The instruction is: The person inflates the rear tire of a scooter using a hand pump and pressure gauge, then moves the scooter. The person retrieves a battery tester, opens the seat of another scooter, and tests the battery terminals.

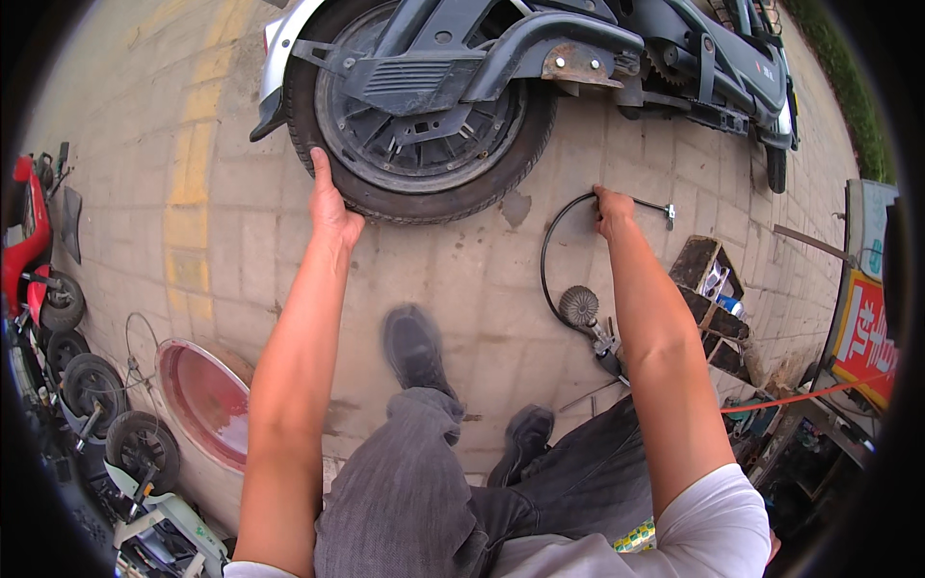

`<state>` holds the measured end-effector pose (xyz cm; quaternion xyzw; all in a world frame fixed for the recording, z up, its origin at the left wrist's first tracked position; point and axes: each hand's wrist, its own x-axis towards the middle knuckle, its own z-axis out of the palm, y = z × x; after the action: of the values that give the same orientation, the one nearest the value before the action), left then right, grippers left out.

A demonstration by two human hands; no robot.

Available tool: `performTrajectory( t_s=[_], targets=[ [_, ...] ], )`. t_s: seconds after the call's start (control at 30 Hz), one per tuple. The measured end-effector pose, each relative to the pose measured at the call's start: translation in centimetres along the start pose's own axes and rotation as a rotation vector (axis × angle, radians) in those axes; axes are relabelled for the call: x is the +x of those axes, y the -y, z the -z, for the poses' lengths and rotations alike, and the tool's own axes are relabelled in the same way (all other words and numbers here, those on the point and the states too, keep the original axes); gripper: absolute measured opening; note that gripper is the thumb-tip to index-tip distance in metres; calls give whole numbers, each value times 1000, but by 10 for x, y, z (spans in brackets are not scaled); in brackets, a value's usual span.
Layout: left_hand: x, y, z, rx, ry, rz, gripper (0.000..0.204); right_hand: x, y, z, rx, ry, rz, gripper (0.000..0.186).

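Observation:
My left hand (330, 207) grips the lower left of a scooter's black rear tyre (429, 204), its thumb lying along the rubber. The wheel has a dark hub under grey-black bodywork and a rusty bolted bracket (576, 67). Right of the tyre, my right hand (610, 207) has its fingers closed on a thin black air hose (547, 249), which curves down to a round gauge with an inflator handle (604, 342) on the paving. The hose's metal end fitting (670, 214) sticks out to the right of that hand.
An open tool box (696, 262) lies to the right, near a red sign board (862, 328) and an orange hose (790, 399). A red-rimmed basin (178, 390) lies lower left. Parked scooters (24, 260) line the left edge. My shoes (414, 342) stand on the paving.

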<state>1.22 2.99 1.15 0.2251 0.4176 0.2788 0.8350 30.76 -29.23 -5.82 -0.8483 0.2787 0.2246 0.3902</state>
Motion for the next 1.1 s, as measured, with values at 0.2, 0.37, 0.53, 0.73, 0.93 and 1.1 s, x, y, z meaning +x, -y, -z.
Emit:
performTrajectory(
  t_s=[0.2,0.37,0.53,0.73,0.93,1.1],
  targets=[
    [0,5,10,3,52,36,84,-48,26,41,605,-36,141,16],
    [6,7,10,97,-55,-34,85,-168,15,99,1111,446,323,28],
    [30,-24,7,257,-11,-111,85,-282,1,90,826,781,517,44],
    [5,-28,8,195,-28,-242,80,-277,75,98,773,1146,498,46],
    [-50,65,14,-89,66,219,66,-285,16,91,733,1423,465,25],
    [-38,57,17,-32,52,237,47,-268,6,30,481,1382,354,42]
  ],
)
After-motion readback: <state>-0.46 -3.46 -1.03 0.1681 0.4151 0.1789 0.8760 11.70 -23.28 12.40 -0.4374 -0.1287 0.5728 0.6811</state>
